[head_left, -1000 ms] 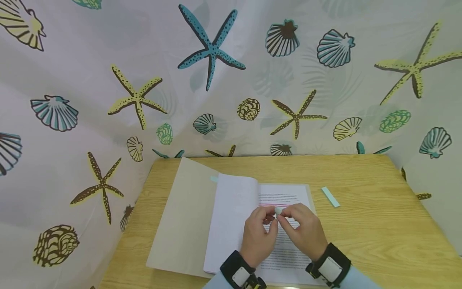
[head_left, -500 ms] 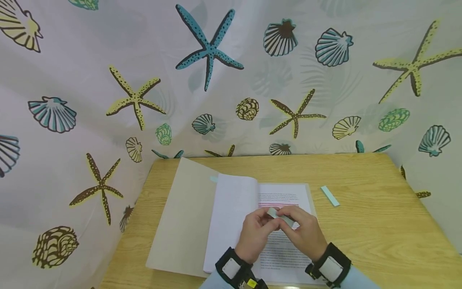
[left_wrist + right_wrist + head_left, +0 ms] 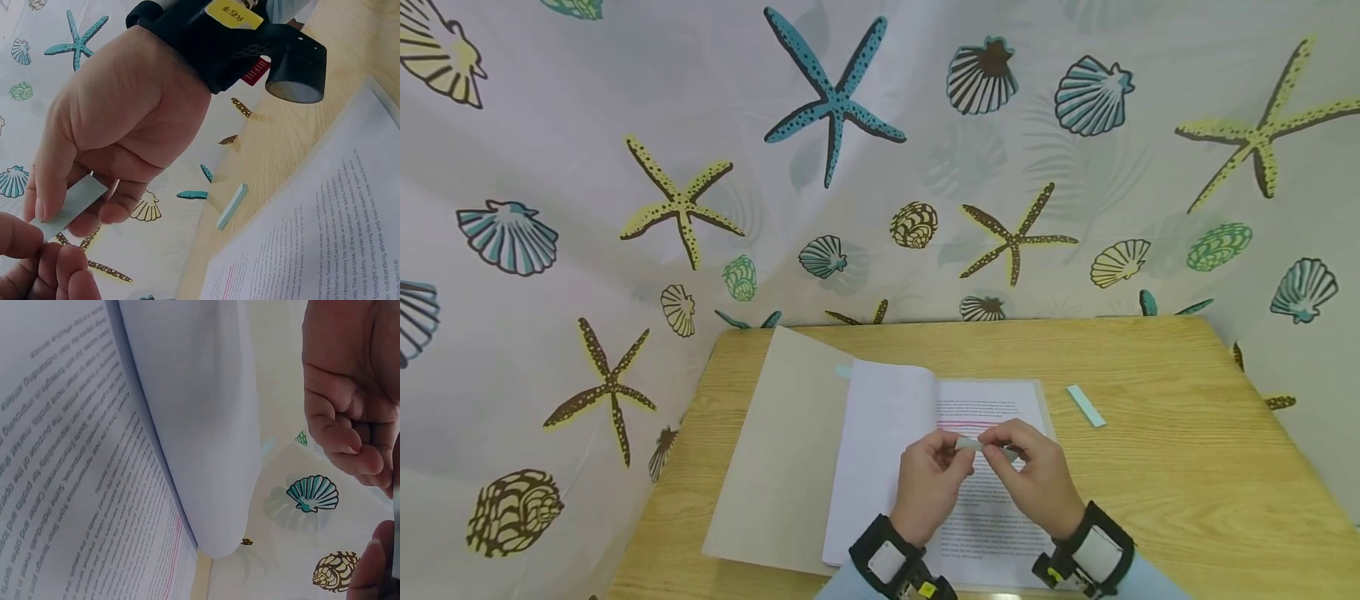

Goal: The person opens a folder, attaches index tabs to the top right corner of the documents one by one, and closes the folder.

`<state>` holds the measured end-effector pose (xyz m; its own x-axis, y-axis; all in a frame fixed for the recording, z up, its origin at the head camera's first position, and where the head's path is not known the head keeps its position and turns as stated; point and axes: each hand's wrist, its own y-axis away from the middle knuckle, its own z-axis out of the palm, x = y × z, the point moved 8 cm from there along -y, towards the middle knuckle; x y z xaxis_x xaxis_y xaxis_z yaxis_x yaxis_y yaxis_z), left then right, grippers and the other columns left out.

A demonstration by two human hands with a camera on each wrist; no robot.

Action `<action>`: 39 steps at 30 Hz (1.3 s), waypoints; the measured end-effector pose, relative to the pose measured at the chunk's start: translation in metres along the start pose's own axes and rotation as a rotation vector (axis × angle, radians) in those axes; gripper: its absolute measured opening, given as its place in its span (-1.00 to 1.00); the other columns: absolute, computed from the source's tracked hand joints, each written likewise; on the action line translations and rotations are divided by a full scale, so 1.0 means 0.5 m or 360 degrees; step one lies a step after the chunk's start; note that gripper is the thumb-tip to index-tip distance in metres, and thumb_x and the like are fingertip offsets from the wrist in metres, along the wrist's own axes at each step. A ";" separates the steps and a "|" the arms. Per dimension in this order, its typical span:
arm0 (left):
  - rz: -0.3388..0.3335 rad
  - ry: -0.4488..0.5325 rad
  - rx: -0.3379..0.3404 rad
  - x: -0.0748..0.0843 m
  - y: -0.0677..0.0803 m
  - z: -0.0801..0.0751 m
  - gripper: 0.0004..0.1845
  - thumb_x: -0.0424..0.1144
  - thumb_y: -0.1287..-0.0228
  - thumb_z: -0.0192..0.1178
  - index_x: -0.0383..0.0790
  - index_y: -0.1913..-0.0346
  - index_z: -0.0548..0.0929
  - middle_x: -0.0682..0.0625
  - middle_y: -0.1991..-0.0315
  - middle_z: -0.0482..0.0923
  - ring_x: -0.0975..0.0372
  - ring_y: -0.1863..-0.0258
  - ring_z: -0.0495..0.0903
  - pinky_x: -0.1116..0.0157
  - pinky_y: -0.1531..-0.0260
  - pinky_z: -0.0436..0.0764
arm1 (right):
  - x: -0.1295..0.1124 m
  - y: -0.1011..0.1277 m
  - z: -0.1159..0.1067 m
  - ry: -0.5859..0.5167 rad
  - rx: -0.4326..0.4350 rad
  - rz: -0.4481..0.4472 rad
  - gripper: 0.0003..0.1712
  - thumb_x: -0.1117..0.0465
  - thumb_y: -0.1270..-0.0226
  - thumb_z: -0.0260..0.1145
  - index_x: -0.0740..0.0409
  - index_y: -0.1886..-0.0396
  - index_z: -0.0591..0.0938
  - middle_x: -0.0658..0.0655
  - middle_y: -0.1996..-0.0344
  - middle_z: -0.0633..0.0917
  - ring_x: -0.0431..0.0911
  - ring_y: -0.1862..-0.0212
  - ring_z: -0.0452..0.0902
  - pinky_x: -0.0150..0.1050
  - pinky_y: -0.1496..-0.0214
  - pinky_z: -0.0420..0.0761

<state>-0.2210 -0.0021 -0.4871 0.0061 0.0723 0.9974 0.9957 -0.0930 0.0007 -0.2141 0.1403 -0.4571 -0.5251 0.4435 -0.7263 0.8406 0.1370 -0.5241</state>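
Over the open book's printed page, my left hand and right hand face each other, fingertips close together. Both pinch a narrow pale blue-green sticky note strip between thumb and fingers, each hand near one end. In the left wrist view the strip runs from the left fingertips toward the right hand. Fingers cover parts of it. The right wrist view shows only a sliver of it at the edge. Pink lines mark the printed page below.
A second pale blue strip lies on the wooden table right of the book. The book's cover and turned white pages lie to the left, with a pale blue tab on the cover. A shell-patterned curtain hangs behind.
The strip was mostly hidden by the fingers, then came into view slanting between them; now it lies more level. The fingertips have moved slightly apart.
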 end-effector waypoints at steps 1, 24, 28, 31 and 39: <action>0.0001 -0.0003 0.0001 -0.001 0.000 0.001 -0.94 -0.27 -0.23 0.28 -0.18 0.27 0.66 0.04 0.45 0.62 0.29 0.48 0.59 0.44 0.51 0.50 | 0.002 0.000 0.002 -0.0041 -0.0005 0.0033 -0.74 0.48 -0.14 0.38 0.07 0.27 0.64 -0.02 0.31 0.67 -0.25 0.25 0.59 -0.45 0.25 0.57; 0.0457 -0.1942 -0.0393 0.011 -0.059 0.148 -0.61 0.08 -0.27 0.19 -0.11 0.03 0.65 0.05 0.19 0.59 0.22 0.24 0.53 0.27 0.28 0.55 | 0.261 -0.091 -0.093 0.0263 -0.0238 0.0896 -0.68 0.05 -0.35 0.27 0.15 0.04 0.64 0.21 0.05 0.66 0.02 0.16 0.62 -0.15 0.19 0.54; 0.0362 -0.2203 -0.0513 -0.023 -0.088 0.187 -0.56 0.17 -0.22 0.20 -0.07 0.01 0.62 0.05 0.18 0.53 0.18 0.19 0.47 0.20 0.26 0.52 | 0.301 -0.097 -0.074 0.0197 -0.0274 0.0957 -0.68 0.12 -0.33 0.30 0.21 0.03 0.64 0.24 0.06 0.67 -0.02 0.23 0.68 -0.12 0.16 0.62; 0.0304 -0.2361 -0.0531 -0.050 -0.109 0.207 -0.47 0.26 -0.16 0.21 -0.01 -0.06 0.59 0.04 0.07 0.49 0.12 0.05 0.44 0.11 0.15 0.51 | 0.326 -0.098 -0.062 0.0201 -0.0304 0.0991 -0.70 0.13 -0.29 0.34 0.21 0.07 0.66 0.22 0.13 0.69 -0.07 0.27 0.68 -0.18 0.21 0.60; 0.0114 -0.2507 -0.0554 -0.107 -0.160 0.228 -0.08 0.51 0.05 0.16 0.24 -0.40 0.31 -0.01 -0.41 0.20 -0.10 -0.36 0.19 -0.22 -0.06 0.38 | 0.370 -0.099 -0.051 0.0381 -0.0362 0.1049 -0.70 0.11 -0.22 0.39 0.19 0.14 0.68 0.27 0.04 0.66 0.07 0.14 0.53 -0.15 0.22 0.48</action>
<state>-0.2905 0.1148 -0.5489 0.3525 0.9335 -0.0653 0.9221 -0.3346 0.1943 -0.3494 0.2382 -0.5541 0.1202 0.6751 -0.7279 0.9921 -0.0558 0.1120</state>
